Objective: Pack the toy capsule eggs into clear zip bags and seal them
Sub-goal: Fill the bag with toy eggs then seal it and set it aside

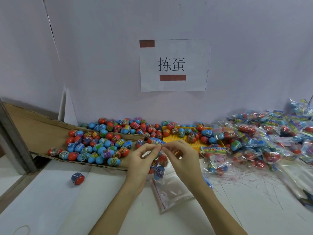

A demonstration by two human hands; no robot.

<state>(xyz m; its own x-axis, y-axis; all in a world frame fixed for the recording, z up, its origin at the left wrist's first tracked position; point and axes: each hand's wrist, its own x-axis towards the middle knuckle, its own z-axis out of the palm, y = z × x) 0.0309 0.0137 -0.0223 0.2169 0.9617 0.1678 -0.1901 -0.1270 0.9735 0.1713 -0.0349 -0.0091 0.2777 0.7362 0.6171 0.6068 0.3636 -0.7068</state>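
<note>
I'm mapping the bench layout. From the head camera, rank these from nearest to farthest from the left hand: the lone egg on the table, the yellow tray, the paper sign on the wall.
1. Yellow tray: just beyond the left hand, to its right.
2. Lone egg: left, on the white table.
3. Paper sign: on the wall, farthest.

You're facing a pale lilac-grey wall [101,48], evenly lit, with a white paper sign [174,65] stuck to it, bearing two black characters and two reddish-brown bars. Below you runs a white tabletop [50,200]. At your far left, a grey metal post [15,141] slants upward.
</note>
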